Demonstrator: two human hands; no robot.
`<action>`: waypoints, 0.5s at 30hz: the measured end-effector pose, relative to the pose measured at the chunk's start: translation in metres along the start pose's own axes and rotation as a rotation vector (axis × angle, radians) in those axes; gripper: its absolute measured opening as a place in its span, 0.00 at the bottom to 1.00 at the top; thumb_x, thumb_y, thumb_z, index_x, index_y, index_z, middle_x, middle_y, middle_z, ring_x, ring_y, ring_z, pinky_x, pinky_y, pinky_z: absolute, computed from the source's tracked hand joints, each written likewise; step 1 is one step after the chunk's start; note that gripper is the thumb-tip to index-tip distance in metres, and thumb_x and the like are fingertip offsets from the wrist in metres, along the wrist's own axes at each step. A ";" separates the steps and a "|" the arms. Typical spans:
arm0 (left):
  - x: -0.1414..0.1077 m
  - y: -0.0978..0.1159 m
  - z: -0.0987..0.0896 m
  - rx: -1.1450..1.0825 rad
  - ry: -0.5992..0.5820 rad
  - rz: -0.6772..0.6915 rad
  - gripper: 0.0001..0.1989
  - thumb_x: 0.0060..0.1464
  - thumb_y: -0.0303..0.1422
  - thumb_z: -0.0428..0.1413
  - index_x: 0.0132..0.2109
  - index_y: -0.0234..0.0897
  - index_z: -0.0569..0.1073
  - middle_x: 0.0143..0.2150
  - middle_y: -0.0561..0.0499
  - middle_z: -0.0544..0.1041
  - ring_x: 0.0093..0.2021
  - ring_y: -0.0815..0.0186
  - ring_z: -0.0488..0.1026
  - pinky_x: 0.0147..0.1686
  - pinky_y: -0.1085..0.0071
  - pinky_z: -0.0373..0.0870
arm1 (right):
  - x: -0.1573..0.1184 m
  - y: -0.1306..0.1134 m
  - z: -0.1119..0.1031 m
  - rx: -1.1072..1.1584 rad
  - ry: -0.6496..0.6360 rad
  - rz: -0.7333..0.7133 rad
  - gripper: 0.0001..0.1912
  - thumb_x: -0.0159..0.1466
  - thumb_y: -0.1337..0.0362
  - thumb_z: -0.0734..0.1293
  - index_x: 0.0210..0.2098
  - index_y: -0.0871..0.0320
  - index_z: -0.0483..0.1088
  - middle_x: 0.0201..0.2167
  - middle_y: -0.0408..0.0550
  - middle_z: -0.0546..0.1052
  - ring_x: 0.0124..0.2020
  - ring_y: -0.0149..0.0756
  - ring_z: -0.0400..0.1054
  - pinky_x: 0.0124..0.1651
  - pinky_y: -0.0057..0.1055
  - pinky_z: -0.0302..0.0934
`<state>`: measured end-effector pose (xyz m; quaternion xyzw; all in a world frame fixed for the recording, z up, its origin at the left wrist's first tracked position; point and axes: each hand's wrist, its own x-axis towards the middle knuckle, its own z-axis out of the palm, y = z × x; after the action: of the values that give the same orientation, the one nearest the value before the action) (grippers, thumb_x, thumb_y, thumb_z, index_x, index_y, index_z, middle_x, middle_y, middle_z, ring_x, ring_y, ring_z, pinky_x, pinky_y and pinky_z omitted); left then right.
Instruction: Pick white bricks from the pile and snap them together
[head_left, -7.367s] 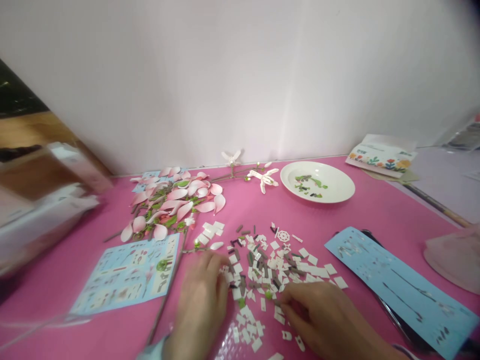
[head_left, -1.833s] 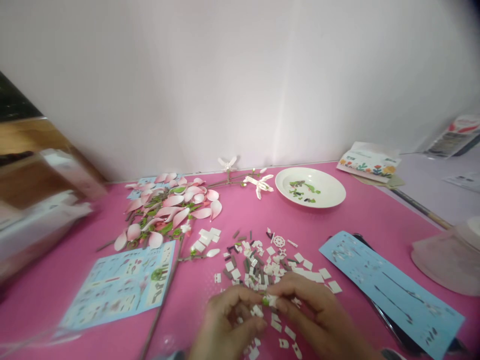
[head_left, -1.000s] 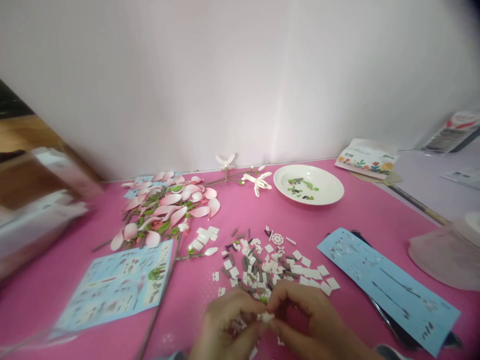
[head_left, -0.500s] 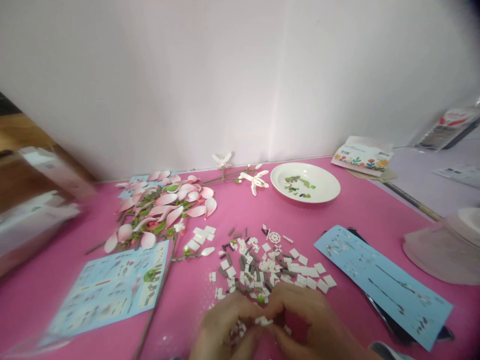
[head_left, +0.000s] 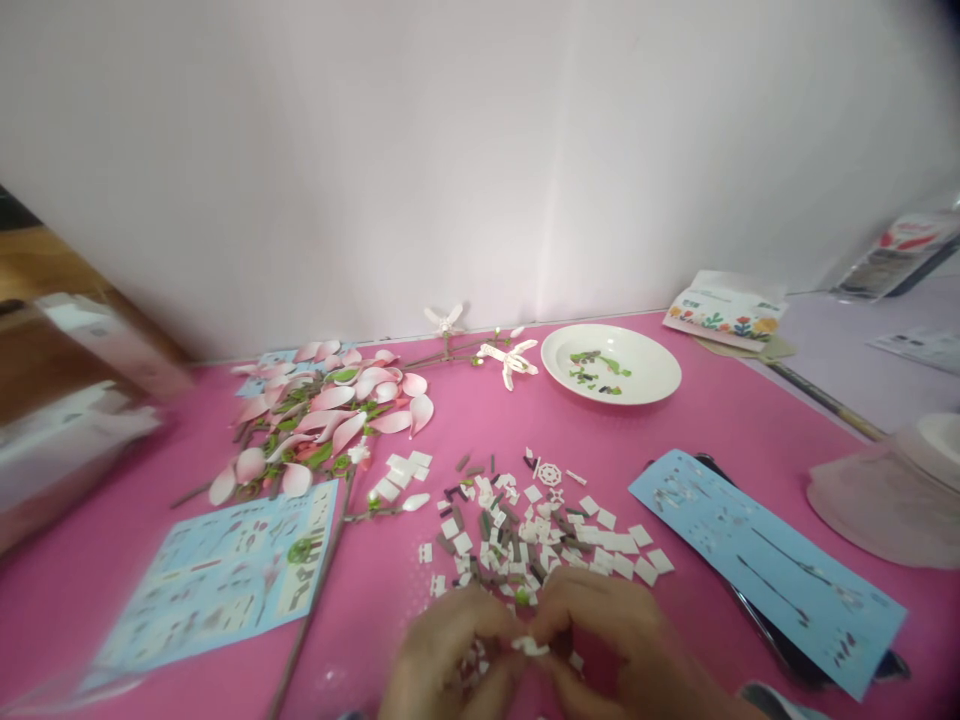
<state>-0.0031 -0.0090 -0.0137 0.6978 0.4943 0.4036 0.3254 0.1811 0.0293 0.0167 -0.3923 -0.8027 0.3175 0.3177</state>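
Observation:
Close to the front edge, my left hand [head_left: 459, 655] and my right hand [head_left: 611, 645] meet, fingertips pinched on a small white building-brick piece [head_left: 531, 646] between them. Its exact shape is too blurred to make out. Just beyond the fingers lies a heap of loose bricks [head_left: 525, 530], mostly white and grey-brown, with a few black ones. A small green piece [head_left: 522, 597] sits by my right fingertips. Left of the hands, a long brown brick-built stem [head_left: 304, 640] carries a white bud [head_left: 416, 502].
Pink petals and branches [head_left: 330, 400] pile up at the left, behind a blue instruction sheet [head_left: 217, 575]. A white plate [head_left: 660, 372] holds green pieces. On the right, a blue instruction leaflet [head_left: 772, 570] rests over a dark device [head_left: 787, 650]. A translucent container [head_left: 885, 500] stands beyond.
Hardly anything differs. The fingers have shifted very slightly around the white piece, and both hands stay in the same place.

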 end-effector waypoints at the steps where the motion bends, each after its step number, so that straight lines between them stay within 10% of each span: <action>1: 0.000 0.001 0.000 -0.005 0.006 -0.008 0.05 0.53 0.24 0.59 0.36 0.39 0.74 0.30 0.52 0.79 0.30 0.67 0.76 0.31 0.77 0.72 | 0.000 -0.001 -0.001 -0.006 0.012 -0.005 0.11 0.51 0.76 0.65 0.28 0.54 0.72 0.23 0.43 0.77 0.25 0.34 0.71 0.29 0.27 0.65; 15: 0.008 0.004 -0.004 -0.023 -0.037 0.147 0.12 0.60 0.37 0.54 0.33 0.36 0.76 0.28 0.45 0.78 0.30 0.64 0.75 0.30 0.73 0.71 | -0.003 -0.008 -0.006 0.030 0.030 -0.003 0.12 0.53 0.76 0.65 0.30 0.52 0.71 0.27 0.43 0.78 0.29 0.35 0.73 0.33 0.28 0.68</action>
<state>-0.0034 -0.0020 -0.0068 0.7355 0.4312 0.4192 0.3120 0.1838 0.0243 0.0256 -0.3909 -0.7935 0.3232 0.3362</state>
